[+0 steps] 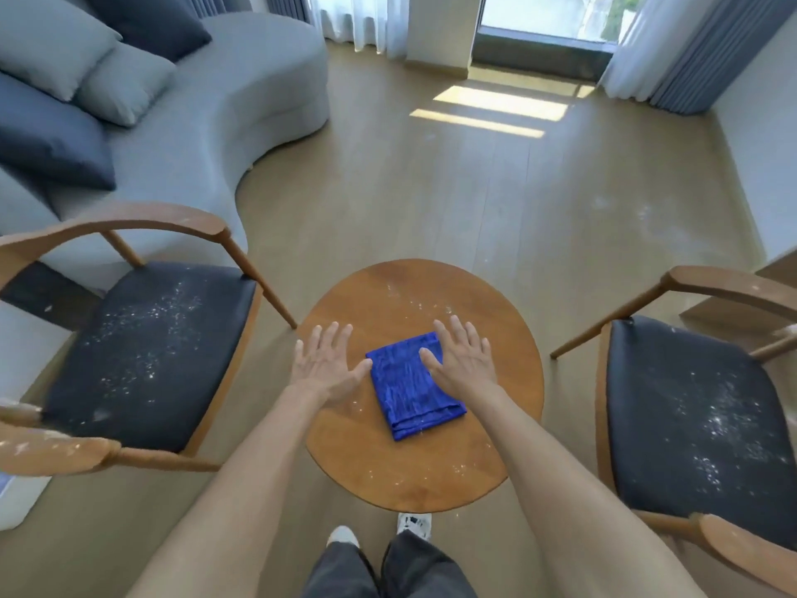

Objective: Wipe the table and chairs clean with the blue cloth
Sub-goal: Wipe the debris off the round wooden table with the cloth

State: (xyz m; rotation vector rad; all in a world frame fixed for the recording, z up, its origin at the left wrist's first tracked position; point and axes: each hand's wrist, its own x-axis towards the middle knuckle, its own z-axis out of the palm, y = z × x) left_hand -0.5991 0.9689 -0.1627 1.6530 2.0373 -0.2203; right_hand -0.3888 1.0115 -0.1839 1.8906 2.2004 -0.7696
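A folded blue cloth (409, 392) lies near the middle of a small round wooden table (401, 472) speckled with white crumbs. My left hand (327, 364) is spread flat, fingers straight, just left of the cloth, its thumb near the cloth's corner. My right hand (463, 360) is also spread flat over the cloth's right part. Whether either hand touches the surface I cannot tell. A wooden chair with a dark seat (146, 351) stands to the left, another dark-seated chair (698, 425) to the right. White crumbs cover both seats.
A curved grey sofa (207, 135) with cushions fills the back left. Wooden floor (474, 200) stretches beyond the table toward a curtained window. My legs and shoes (414, 524) are below the table's near edge. White dust marks the floor at right.
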